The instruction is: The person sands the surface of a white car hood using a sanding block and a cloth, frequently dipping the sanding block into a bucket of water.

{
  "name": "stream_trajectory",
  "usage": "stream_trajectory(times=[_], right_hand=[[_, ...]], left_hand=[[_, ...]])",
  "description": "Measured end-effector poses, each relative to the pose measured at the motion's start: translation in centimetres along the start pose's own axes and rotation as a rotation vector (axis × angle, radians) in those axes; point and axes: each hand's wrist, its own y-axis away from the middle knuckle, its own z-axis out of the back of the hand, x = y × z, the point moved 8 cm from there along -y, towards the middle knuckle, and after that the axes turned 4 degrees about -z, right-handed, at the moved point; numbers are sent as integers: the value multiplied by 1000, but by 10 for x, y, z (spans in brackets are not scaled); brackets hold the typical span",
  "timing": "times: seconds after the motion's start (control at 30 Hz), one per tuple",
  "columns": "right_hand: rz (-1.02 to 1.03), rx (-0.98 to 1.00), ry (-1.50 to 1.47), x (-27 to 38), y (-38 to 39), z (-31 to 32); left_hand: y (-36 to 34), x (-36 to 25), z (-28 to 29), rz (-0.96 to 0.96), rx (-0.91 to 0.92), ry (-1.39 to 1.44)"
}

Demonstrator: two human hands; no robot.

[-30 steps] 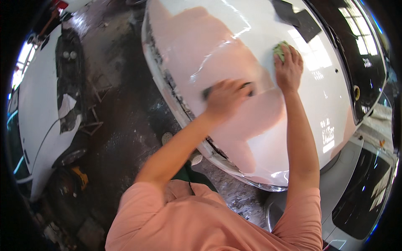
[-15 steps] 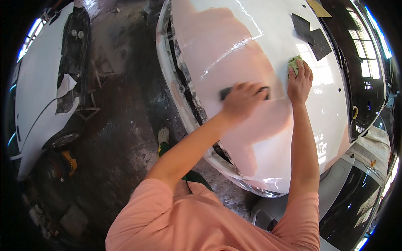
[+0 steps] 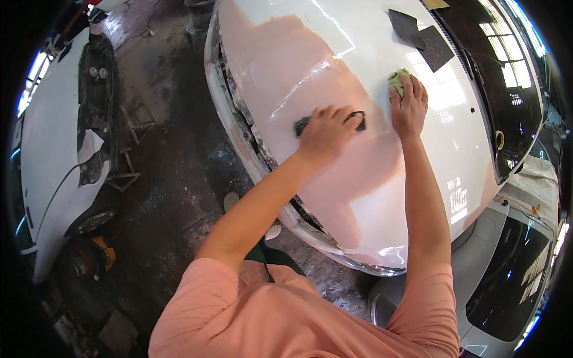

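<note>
My left hand [image 3: 325, 134] is closed on a dark block [image 3: 303, 124], flat on the pink primed area [image 3: 280, 59] of a white car bonnet [image 3: 447, 143]. Just right of the pink patch, my right hand [image 3: 409, 110] grips a crumpled light green cloth [image 3: 395, 82] against the glossy white paint. Above that hand lie two dark grey sheets [image 3: 436, 48] on the bonnet, with a tan sheet [image 3: 436, 3] at the top edge by the dark windscreen [image 3: 507, 89].
Another white car [image 3: 51, 131] with an exposed front stands at left beside metal stands [image 3: 128, 167] and a yellow-black object [image 3: 102, 253]. A grey car [image 3: 489, 280] and pale sheeting [image 3: 531, 185] are at lower right. My shoes [image 3: 231, 201] are on the dark, stained floor [image 3: 167, 149].
The view shifted over the bonnet and back. My left hand and the block have moved slightly over the pink area. My right hand stays on the cloth.
</note>
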Motion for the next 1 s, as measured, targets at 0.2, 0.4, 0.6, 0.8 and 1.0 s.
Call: stream_trajectory(times=[0.2, 0.4, 0.6, 0.8, 1.0], right_hand=[[-18, -11, 15, -7, 5, 6], [-37, 13, 41, 6, 3, 3], [-25, 19, 56, -11, 5, 3], [-37, 18, 68, 14, -2, 5], [28, 9, 11, 5, -1, 6]], left_hand=[[99, 39, 18, 28, -81, -14], [56, 22, 10, 25, -39, -33], [-7, -14, -16, -63, 7, 69], [111, 62, 31, 71, -154, -72], [-31, -20, -30, -86, 114, -116]])
